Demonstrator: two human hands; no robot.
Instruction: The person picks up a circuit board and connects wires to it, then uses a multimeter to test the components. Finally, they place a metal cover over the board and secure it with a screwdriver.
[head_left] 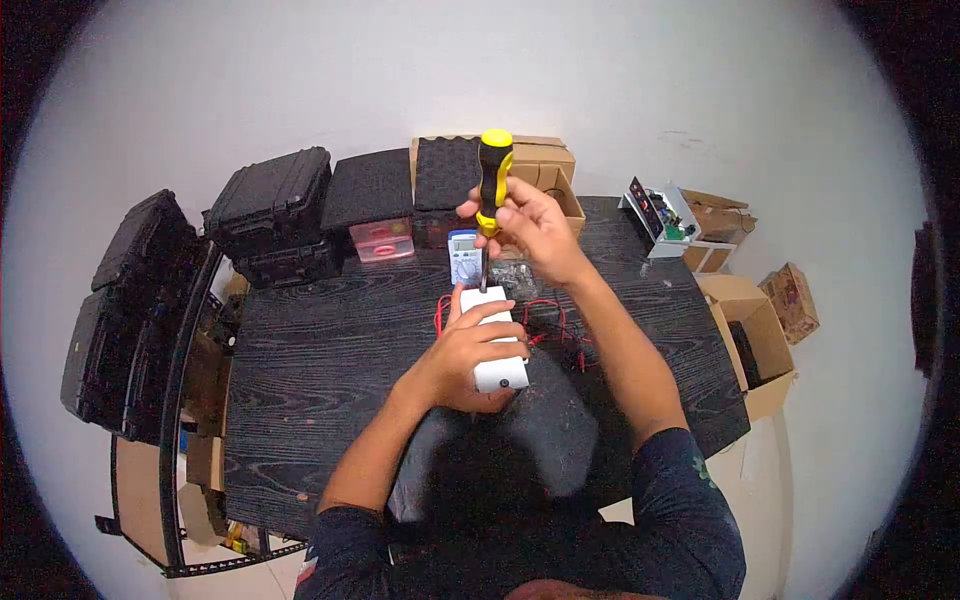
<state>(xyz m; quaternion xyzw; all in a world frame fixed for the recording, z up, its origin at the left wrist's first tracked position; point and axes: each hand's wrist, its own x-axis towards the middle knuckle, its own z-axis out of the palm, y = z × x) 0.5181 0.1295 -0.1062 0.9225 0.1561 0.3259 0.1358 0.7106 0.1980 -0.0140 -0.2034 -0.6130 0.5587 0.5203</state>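
A white box-shaped device [500, 374] is held in my left hand [470, 358], its fingers wrapped across the face. A small dark round spot shows at the device's near end. My right hand [535, 228] grips a yellow and black screwdriver [495, 175] by the lower part of its handle. The screwdriver stands upright, with its shaft pointing down to the far end of the device; whether the tip sits in a screw is too small to tell. Just behind the device lies a blue and white multimeter [464, 258].
Red and black leads [545, 305] lie on the dark table [300, 350]. Black cases [270, 200] and a clear pinkish box [381, 241] stand at the back left. An opened device with a green board [662, 218] and cardboard boxes [745, 330] are on the right.
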